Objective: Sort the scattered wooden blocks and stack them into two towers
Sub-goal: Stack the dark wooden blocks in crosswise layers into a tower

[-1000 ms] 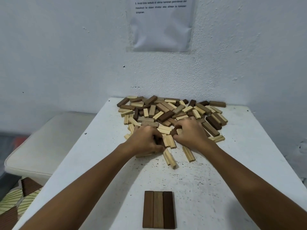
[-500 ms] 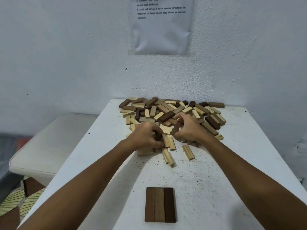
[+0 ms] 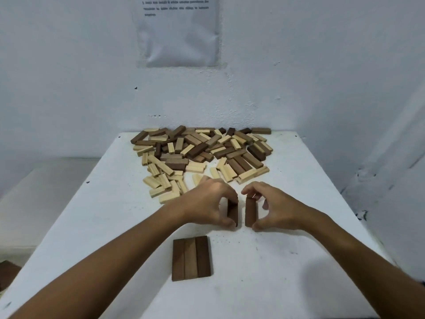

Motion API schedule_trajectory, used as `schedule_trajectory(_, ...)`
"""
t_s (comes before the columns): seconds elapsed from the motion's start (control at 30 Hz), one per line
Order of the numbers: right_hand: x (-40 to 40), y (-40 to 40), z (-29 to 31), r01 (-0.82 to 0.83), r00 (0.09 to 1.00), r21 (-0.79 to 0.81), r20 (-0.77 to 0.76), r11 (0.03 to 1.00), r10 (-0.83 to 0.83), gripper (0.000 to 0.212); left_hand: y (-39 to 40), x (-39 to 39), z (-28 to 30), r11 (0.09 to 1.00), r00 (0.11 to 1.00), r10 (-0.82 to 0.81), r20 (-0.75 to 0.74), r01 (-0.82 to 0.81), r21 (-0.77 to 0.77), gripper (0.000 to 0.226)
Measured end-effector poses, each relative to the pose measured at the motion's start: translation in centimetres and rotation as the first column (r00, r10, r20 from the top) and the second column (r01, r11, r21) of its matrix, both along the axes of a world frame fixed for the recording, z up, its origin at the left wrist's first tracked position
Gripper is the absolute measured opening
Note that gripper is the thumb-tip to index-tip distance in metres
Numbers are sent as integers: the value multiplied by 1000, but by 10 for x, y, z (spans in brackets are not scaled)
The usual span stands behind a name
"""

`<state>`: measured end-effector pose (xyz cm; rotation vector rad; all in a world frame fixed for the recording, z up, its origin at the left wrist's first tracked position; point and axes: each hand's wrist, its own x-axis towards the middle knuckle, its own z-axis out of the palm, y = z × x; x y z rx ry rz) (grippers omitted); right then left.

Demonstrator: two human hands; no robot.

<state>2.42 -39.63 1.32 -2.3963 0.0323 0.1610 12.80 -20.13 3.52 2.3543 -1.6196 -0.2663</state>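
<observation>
Both hands at work on my white table [image 3: 299, 261], left hand [image 3: 207, 203] gripping a dark brown block [image 3: 232, 214], right hand [image 3: 273, 208] gripping a reddish-brown block [image 3: 250, 212], three-block brown layer [image 3: 191, 258] nearer me, scattered block pile [image 3: 200, 153] against the wall [image 3: 69, 77].

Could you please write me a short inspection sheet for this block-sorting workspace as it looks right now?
Surface: white table, scuffed and speckled with dark specks.
Job's things: pile of mixed light and dark blocks at the far edge; three dark blocks laid side by side as a base layer near the person.
Clutter: nothing seen.
Grippers: left hand holds a dark block; right hand holds a brown block; both blocks sit between pile and base layer.
Cables: nothing seen.
Surroundings: white wall with a printed sheet; a pale cushioned seat to the left.
</observation>
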Motion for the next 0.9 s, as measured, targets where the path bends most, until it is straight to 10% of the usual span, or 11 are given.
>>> schedule_trajectory(0.2, -11, -8, 2, 5, 999, 90, 36, 996, -9, 62, -6, -15, -16, 1000, 1000, -18, 1, 18, -7, 54)
schedule_trajectory(0.4, 42, -36, -3, 312, 880, 185, 314, 932, -356, 17, -6, -16, -19, 1000, 1000, -1, -25, 0, -28, 56)
schedule_trajectory(0.7, 93, -48, -20, 526, 820, -117, 331, 842, -466, 12, -7, -16, -21, 999, 999, 15, -47, -17, -47, 58)
schedule_trajectory(0.9, 70, -40, -5, 560, 734, 31, 444, 828, -513, 20, -6, -17, -22, 997, 996, 28, -89, -34, -69, 58)
